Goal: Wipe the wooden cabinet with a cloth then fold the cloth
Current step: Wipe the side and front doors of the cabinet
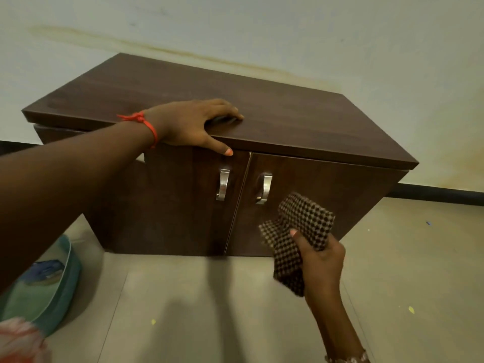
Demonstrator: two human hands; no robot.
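A low dark-brown wooden cabinet [301,119] stands on the floor against a pale wall, with two front doors and two metal handles [222,184]. My left hand [192,124] rests on the front edge of its top, fingers spread over the top and thumb hanging down over the left door. A red thread circles that wrist. My right hand [320,258] grips a bunched brown-and-cream checked cloth [298,231], held in front of the lower part of the right door; I cannot tell whether the cloth touches the wood.
A teal tub [52,292] with a blue object inside sits on the floor at the lower left beside the cabinet. Pink fabric shows at the bottom left corner. Beige tiled floor [209,310] spreads in front. A dark skirting runs along the stained wall.
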